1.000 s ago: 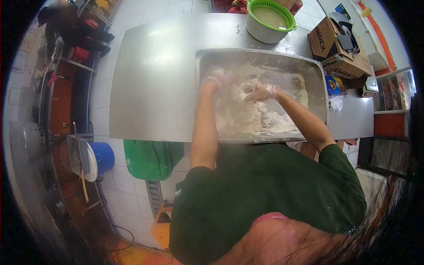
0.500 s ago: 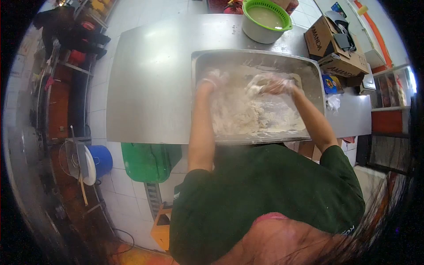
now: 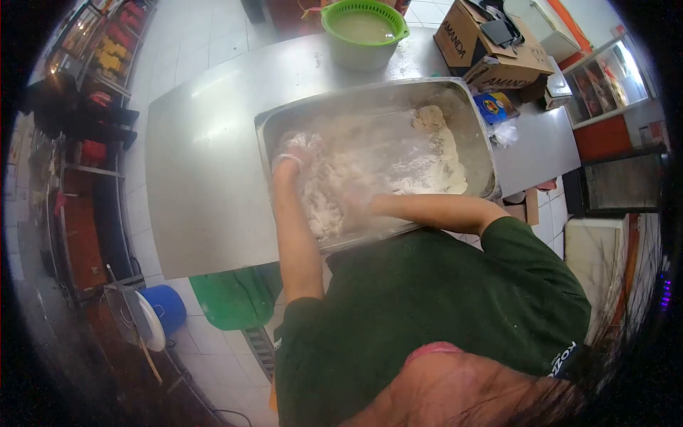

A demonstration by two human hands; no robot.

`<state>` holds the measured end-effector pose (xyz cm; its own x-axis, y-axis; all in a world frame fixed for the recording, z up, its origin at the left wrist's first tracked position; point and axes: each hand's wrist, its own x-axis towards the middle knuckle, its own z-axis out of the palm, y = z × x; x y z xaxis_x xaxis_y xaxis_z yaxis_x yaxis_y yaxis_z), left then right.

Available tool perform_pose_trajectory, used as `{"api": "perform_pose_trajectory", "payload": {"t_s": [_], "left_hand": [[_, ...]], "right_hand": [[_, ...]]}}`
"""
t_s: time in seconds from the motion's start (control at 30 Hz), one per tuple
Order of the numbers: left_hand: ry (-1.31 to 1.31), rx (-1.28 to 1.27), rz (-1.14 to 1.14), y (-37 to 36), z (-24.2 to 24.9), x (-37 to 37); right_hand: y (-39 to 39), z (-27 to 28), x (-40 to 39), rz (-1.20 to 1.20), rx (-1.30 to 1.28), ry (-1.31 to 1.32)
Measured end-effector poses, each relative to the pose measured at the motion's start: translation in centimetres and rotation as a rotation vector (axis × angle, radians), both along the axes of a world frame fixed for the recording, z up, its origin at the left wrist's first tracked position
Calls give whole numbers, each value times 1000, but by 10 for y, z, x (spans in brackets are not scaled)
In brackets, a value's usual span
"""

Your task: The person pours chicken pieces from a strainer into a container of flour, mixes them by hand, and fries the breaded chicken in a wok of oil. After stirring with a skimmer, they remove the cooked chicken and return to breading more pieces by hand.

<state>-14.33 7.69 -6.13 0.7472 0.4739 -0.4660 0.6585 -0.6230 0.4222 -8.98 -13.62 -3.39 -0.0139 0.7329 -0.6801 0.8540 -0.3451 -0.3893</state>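
A large steel tray [image 3: 370,87] on the table holds a floury, crumbly mass of dough [image 3: 398,160]. My left hand [image 3: 295,148], in a thin clear glove, digs into the dough at the tray's left side with its fingers curled into a clump. My right hand [image 3: 353,205] reaches across from the right and is pressed low into the dough near the tray's front edge. It is blurred and coated in flour, so its fingers are hard to make out. A lump of dough [image 3: 430,116] sits at the tray's far right.
The tray rests on a steel table [image 3: 199,164]. Behind it stand a green-rimmed bowl of liquid [image 3: 363,28], cardboard boxes [image 3: 475,43] and a blue packet [image 3: 494,107]. A green bin [image 3: 231,295] and a blue bucket [image 3: 168,306] stand on the tiled floor.
My right hand dropped from the far middle of the tray to its near front edge. My left hand stayed at the left side. The view swung, so the tray looks tilted.
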Motion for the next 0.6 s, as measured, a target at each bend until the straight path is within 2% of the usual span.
{"api": "perform_pose_trajectory", "payload": {"t_s": [0.17,0.23,0.27,0.3,0.33,0.37,0.43,0.47,0.53,0.57,0.6], "left_hand": [[-54,35,21,0,3,-1],[-77,31,37,1,4,-3],[-31,5,50,-1,14,-1],[19,-22,62,-2,17,-1],[31,-22,85,-1,11,-1],[-42,-13,70,0,4,-1],[-107,2,62,1,-3,-2],[-129,-11,55,1,-3,-2],[-155,-25,55,4,-2,1],[-121,-16,19,6,-2,3],[-84,-8,-22,5,-3,3]], "right_hand": [[5,-44,-4,188,146,-68],[-4,-64,16,50,478,224],[-1,-42,19,72,468,242],[6,4,21,-73,191,246],[13,28,25,-212,-83,235],[14,13,35,-192,-86,246],[12,-23,49,-561,-122,373],[16,-6,45,-552,-123,377],[18,28,47,-301,66,289],[17,15,50,-294,64,288],[13,-8,55,-265,195,255]]}}
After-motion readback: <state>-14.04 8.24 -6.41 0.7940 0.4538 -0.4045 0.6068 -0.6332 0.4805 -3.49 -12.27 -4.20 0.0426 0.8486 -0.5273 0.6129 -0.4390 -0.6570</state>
